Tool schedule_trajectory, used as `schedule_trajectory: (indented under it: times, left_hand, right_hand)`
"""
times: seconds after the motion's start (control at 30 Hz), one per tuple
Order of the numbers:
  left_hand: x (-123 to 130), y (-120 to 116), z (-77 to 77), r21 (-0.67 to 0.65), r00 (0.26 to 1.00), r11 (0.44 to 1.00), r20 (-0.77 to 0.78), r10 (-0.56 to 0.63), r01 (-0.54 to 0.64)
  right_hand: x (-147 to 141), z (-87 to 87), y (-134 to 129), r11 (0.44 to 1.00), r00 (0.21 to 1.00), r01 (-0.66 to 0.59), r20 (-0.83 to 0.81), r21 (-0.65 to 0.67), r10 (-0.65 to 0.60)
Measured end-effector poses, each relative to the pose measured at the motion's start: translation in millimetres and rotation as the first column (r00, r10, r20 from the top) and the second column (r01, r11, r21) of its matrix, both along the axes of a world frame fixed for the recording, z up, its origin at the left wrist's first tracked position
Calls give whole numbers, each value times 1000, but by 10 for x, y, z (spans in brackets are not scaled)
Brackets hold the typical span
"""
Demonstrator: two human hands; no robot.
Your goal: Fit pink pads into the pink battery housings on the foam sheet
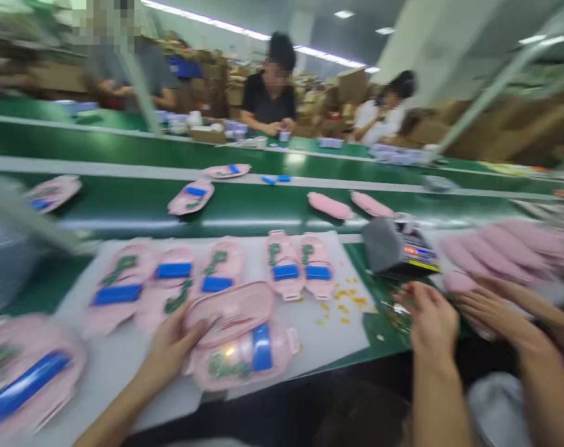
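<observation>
My left hand (172, 341) grips a pink plastic shell half (238, 313) by its left end, thumb on top. Under and in front of it lies another pink housing (275, 363) with a blue cylinder (262, 347) and a blurred green circuit board inside. My right hand (432, 320) is over a small heap of shiny parts (397, 313), fingertips pinched together. Anything between those fingertips is too small to make out. Several open pink housings (284, 264) with blue cylinders and green boards rest on the white sheet (323, 347) around my left hand.
Small yellow pieces (345, 303) are scattered on the sheet. Behind my right hand stands a dark box with a lit display (400, 248). A co-worker's hands (500, 310) work at right beside pink shells (505, 248). A green conveyor (254, 217) carries more housings; people sit beyond.
</observation>
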State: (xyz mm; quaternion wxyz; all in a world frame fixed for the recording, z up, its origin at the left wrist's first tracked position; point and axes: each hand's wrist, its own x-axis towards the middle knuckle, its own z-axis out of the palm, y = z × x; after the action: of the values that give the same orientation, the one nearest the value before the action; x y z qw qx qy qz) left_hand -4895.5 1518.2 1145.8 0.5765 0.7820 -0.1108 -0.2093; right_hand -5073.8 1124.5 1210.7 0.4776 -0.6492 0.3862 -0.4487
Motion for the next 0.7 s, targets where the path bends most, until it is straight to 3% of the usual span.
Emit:
schedule_trajectory:
  times: [0.07,0.1,0.13,0.17,0.23,0.27,0.3,0.37,0.5,0.7]
  left_hand:
    - [-7,-55,76,-143,998,989,-58,-28,20]
    - [5,-65,74,-187,998,982,-59,-38,27]
    - [16,-64,55,-226,998,974,-54,-42,29]
    - [19,-54,28,-257,998,966,-47,-47,34]
    - [-3,-23,-25,-304,998,952,-28,-55,44]
    - [-23,-9,-45,-316,998,948,-14,-53,46]
    - [-45,4,-57,-319,999,947,4,-48,47]
    - [-81,23,-67,-307,998,951,41,-37,48]
    - [-104,38,-80,-309,998,950,67,-18,38]
    - [-97,37,-176,-341,998,940,57,-2,22]
  right_hand:
    - [287,36,582,967,972,-230,-64,-112,224]
    - [446,89,878,882,902,-429,-156,-197,403]
    - [613,149,1162,724,766,-641,-275,-256,581]
    - [787,197,1424,529,600,-800,-392,-284,697]
    - [1121,213,1838,197,314,-946,-579,-257,753]
    - [1264,176,1977,95,222,-970,-645,-226,732]
    - [1380,116,2072,35,165,-980,-694,-197,701]
    - [1523,-24,2155,-14,124,-985,-758,-173,641]
    - [1560,-197,2174,-55,161,-971,-813,-231,560]
    - [1516,-277,2305,-27,311,-928,-815,-371,488]
